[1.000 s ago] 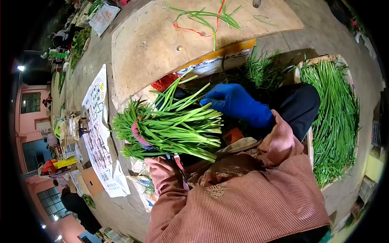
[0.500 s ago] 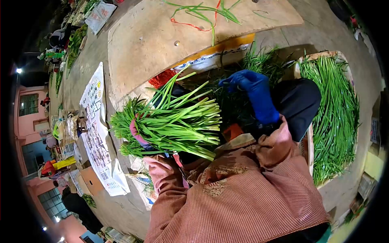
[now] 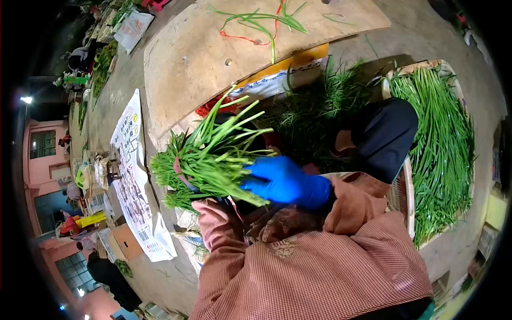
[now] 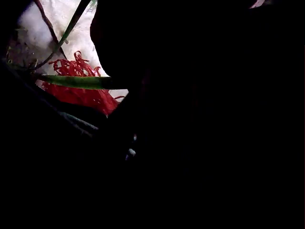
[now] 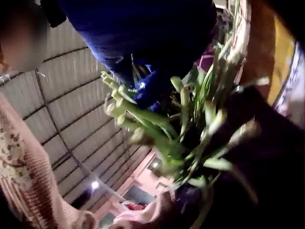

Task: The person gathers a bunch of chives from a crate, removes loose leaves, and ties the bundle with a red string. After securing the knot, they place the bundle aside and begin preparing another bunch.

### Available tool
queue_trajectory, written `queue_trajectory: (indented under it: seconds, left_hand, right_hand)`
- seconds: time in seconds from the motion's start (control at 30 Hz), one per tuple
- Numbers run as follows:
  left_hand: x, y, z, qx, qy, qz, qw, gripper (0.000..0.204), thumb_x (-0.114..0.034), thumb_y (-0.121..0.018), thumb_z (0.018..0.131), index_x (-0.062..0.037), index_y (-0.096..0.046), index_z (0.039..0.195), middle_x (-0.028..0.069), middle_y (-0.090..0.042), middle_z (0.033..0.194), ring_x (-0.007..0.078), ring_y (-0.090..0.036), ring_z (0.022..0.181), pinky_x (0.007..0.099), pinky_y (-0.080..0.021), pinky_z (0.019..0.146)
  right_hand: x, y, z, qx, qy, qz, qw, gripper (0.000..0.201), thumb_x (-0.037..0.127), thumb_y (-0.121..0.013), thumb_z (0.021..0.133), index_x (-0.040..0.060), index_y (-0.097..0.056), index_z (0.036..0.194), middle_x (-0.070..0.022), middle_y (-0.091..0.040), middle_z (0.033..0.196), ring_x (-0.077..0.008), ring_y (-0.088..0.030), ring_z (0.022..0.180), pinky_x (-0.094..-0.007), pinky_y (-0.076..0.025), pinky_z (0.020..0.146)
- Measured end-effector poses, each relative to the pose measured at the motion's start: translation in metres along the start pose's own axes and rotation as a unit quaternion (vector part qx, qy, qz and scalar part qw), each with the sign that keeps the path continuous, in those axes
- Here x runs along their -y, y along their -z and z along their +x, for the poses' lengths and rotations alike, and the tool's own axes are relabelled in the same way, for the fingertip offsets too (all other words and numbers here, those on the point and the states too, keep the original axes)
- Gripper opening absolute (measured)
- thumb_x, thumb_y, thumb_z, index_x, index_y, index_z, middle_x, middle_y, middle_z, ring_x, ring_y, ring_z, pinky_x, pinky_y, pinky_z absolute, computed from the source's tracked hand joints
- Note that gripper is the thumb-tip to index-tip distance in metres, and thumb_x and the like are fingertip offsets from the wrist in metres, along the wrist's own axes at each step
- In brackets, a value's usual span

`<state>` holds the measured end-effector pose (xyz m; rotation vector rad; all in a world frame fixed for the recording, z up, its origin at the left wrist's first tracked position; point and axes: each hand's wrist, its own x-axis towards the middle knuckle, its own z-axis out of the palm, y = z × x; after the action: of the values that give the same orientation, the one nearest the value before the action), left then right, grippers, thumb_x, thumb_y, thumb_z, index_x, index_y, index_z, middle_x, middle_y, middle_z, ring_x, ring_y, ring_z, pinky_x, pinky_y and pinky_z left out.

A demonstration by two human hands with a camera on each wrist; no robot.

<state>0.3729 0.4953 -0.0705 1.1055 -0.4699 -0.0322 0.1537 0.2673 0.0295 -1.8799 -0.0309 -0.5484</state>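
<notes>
My left hand [image 3: 178, 169], mostly hidden by leaves, grips a thick bunch of garlic chives [image 3: 213, 160] over the lap. A pink and dark finger of its glove shows across the bunch. My right hand [image 3: 288, 182], in a blue glove, lies over the lower stalk ends with fingers bent around them. In the right wrist view the blue fingertips [image 5: 147, 90] sit among the pale cut ends of the chives [image 5: 181, 124]. The left wrist view is mostly black, with one green leaf [image 4: 76, 82] across it.
A crate [image 3: 409, 197] piled with long chives stands at the right. Loose greens [image 3: 341, 90] lie between the legs. Ahead is a wooden board [image 3: 197, 58] with stray leaves and red string [image 3: 240, 36]. Red strands [image 4: 86, 93] lie under its edge. A printed sheet [image 3: 130, 181] covers the floor at left.
My right hand first drew back from the stalks to the right, then came down and left onto the stalk ends. The left hand keeps its grip on the bunch.
</notes>
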Motion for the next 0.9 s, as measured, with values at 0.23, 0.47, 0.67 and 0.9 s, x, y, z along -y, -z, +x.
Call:
queue_trajectory:
  seconds: [0.23, 0.47, 0.67, 0.9]
  left_hand:
    - [-0.006, -0.002, -0.011, -0.031, 0.028, -0.018, 0.999, 0.027, -0.019, -0.043, 0.090, -0.0048, -0.051, 0.111, 0.0176, -0.060, 0.105, 0.0328, -0.060, 0.090, 0.0466, -0.051, 0.078]
    - [-0.009, -0.004, -0.020, -0.046, 0.035, -0.026, 0.998, 0.027, -0.020, -0.043, 0.090, -0.0048, -0.051, 0.111, 0.0176, -0.060, 0.105, 0.0329, -0.060, 0.089, 0.0468, -0.051, 0.078]
    - [-0.014, -0.007, -0.032, -0.064, 0.046, -0.025, 0.997, 0.027, -0.020, -0.043, 0.090, -0.0048, -0.051, 0.111, 0.0176, -0.060, 0.105, 0.0330, -0.060, 0.089, 0.0470, -0.051, 0.078]
    - [-0.029, -0.017, -0.080, -0.101, 0.088, -0.010, 0.991, 0.027, -0.021, -0.043, 0.090, -0.0049, -0.051, 0.110, 0.0176, -0.060, 0.105, 0.0331, -0.060, 0.089, 0.0472, -0.051, 0.078]
  right_hand:
    - [0.018, -0.024, -0.019, 0.111, 0.010, -0.005, 0.994, 0.037, 0.029, -0.060, 0.077, 0.0124, -0.058, 0.110, -0.0080, -0.058, 0.077, -0.0275, -0.058, 0.064, -0.0356, -0.047, 0.056]
    - [0.005, 0.013, -0.033, 0.022, -0.038, 0.183, 0.982, 0.014, 0.007, -0.066, 0.077, 0.0024, -0.066, 0.090, -0.0081, -0.063, 0.077, -0.0159, -0.063, 0.064, -0.0239, -0.049, 0.053]
    - [-0.008, 0.054, -0.032, 0.036, -0.349, 0.293, 0.889, 0.016, 0.011, -0.064, 0.081, -0.0009, -0.063, 0.092, -0.0083, -0.064, 0.074, -0.0107, -0.061, 0.062, -0.0205, -0.046, 0.049]
    - [-0.063, 0.022, 0.017, 0.002, -0.122, -0.016, 0.992, 0.026, 0.021, -0.063, 0.081, 0.0010, -0.062, 0.097, -0.0111, -0.065, 0.083, -0.0200, -0.062, 0.070, -0.0274, -0.049, 0.066]
